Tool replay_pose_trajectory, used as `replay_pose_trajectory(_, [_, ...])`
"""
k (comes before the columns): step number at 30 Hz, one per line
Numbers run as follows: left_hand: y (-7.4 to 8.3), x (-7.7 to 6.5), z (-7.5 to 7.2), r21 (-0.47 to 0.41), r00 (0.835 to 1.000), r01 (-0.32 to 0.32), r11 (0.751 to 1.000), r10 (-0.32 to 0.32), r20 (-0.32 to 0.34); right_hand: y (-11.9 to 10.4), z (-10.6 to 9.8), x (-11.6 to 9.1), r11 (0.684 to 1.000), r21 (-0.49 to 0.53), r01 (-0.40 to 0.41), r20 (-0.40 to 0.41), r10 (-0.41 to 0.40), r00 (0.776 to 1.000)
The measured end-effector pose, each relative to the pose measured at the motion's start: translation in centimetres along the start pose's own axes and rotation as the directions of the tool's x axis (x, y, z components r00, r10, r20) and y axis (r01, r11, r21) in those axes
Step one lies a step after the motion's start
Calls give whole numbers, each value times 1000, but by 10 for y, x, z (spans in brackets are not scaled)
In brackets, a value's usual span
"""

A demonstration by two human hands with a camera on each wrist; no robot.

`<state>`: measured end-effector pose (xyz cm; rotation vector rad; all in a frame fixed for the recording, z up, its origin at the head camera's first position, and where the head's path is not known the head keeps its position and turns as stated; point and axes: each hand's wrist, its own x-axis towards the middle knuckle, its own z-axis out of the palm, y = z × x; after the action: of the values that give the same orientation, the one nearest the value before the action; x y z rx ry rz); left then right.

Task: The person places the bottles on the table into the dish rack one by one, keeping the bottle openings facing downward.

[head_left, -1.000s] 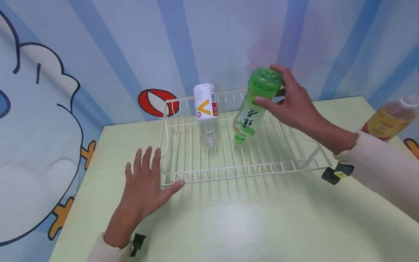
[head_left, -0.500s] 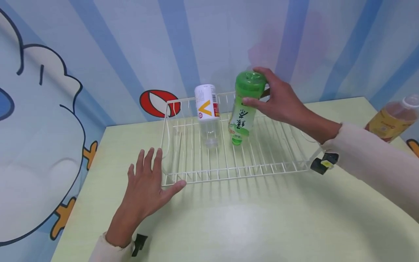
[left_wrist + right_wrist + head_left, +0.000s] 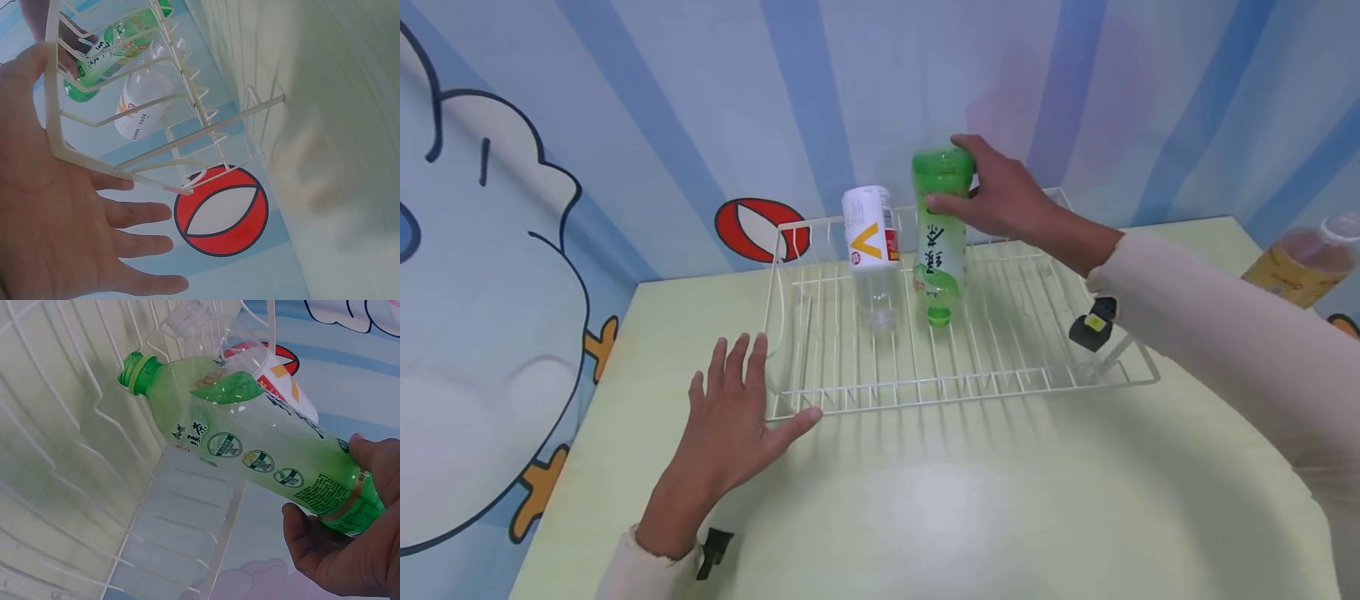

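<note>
My right hand (image 3: 1000,193) grips a green tea bottle (image 3: 942,242) near its base. The bottle is upside down, its green cap right at the wires of a white wire rack (image 3: 1015,396). In the right wrist view, thumb and fingers wrap the bottle's lower end. Just left of it, a clear bottle with a white label (image 3: 871,233) also stands cap-down in the rack. My left hand (image 3: 730,425) lies with fingers spread and straight at the rack's front left corner. In the left wrist view, the rack's frame passes between the thumb and the fingers.
A bottle with a yellow label (image 3: 1300,262) stands at the right on the pale table (image 3: 925,508). Behind the rack rises a blue striped wall (image 3: 917,92) with cartoon figures.
My right hand has carried the green tea bottle left, next to the white-labelled bottle, and turned it from tilted to nearly upright, cap down. My left hand has stayed in place.
</note>
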<state>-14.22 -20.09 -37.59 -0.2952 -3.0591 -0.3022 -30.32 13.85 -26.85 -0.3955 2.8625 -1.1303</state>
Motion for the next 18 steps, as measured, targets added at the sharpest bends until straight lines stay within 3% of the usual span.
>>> replay_pose_trajectory(9, [0, 2, -3, -19, 1000, 5, 1000, -4, 27, -1, 15, 28, 998, 19, -51, -17, 52, 999])
replay_pose_trajectory(18, [-1, 0, -3, -34, 1000, -3, 999, 4, 22, 4, 27, 40, 991, 59, -119, -24, 120, 992])
